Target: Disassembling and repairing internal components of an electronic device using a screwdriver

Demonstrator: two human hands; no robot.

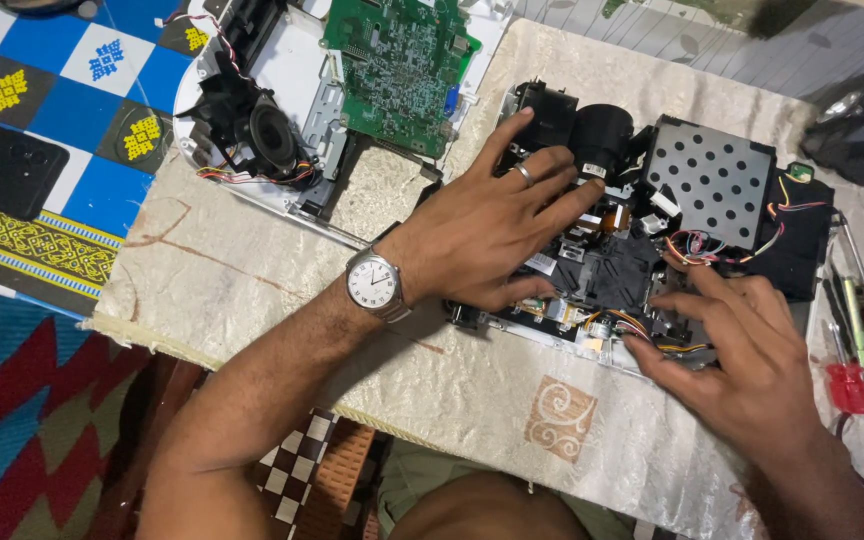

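Resting spread across the opened black projector chassis (pixel 642 255), the left hand (pixel 487 230), with a ring and a silver wristwatch (pixel 374 282), lies flat with fingers loose, grasping nothing, beside the black cylindrical lens barrel (pixel 604 135). The right hand (pixel 742 355) presses its fingertips among the coloured wire bundles (pixel 692 248) at the chassis's near edge; whether it pinches anything I cannot tell. Disassembly looks well advanced: the white plastic top shell (pixel 292 70) lies apart, upside down, at upper left, with the green circuit board (pixel 397 60) on it. The perforated grey metal shield (pixel 712 175) sits in place. Screwdrivers, one with a red handle (pixel 849 385), lie on the cream patterned cloth (pixel 252 270) at right.
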